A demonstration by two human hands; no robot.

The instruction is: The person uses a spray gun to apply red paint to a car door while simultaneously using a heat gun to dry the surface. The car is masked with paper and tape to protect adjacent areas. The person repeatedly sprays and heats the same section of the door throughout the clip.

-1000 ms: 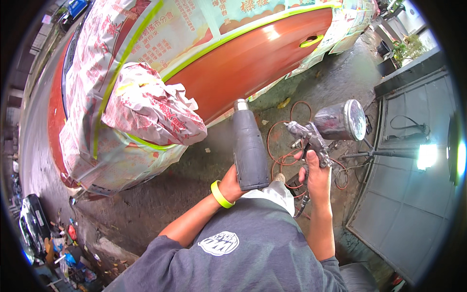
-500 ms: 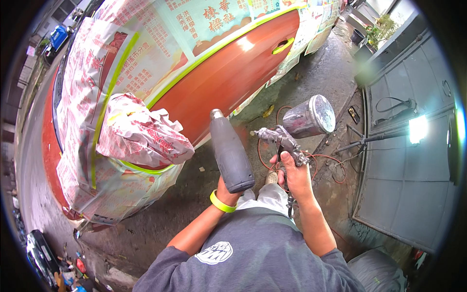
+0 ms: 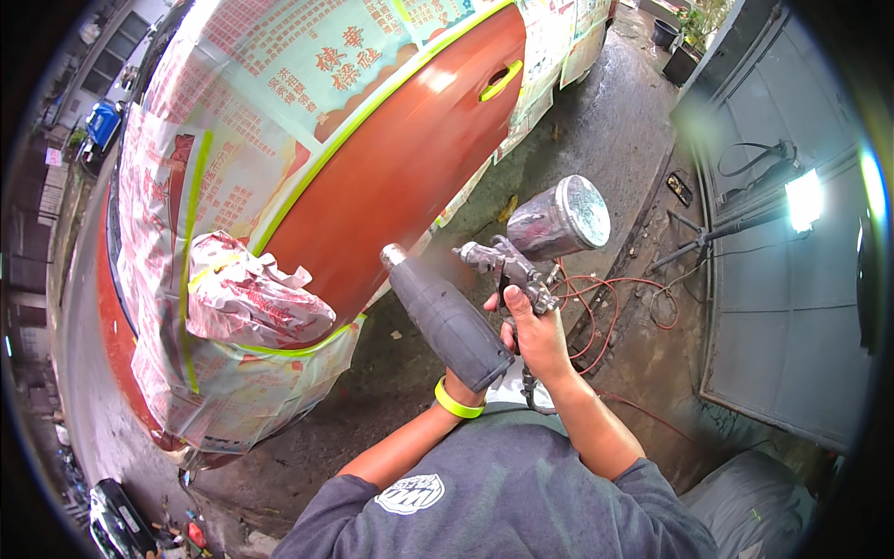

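Note:
My left hand (image 3: 463,389) is closed beneath a dark grey heat gun (image 3: 447,315); the gun's body hides most of the fingers. Its metal nozzle points up and left toward the reddish-orange car door panel (image 3: 400,140), apart from it. In my right hand (image 3: 538,337) is a paint-smeared spray gun (image 3: 510,268), my fingers wrapped round its grip and thumb up at its back. A stained metal paint cup (image 3: 545,224) is joined to the spray gun, tilted to the right. Green tape and printed paper (image 3: 251,102) border the bare panel.
Crumpled paper wraps a side mirror (image 3: 256,298) on the left. A red hose (image 3: 610,317) loops over the wet ground right of my hands. Farther right, a lit lamp (image 3: 804,200) on a tripod stands before a grey metal gate (image 3: 782,326).
The heat gun has tilted farther left, its nozzle lower and its rear end shifted right. The spray gun sits a little farther left in view. The whole view has shifted, and both hands keep hold.

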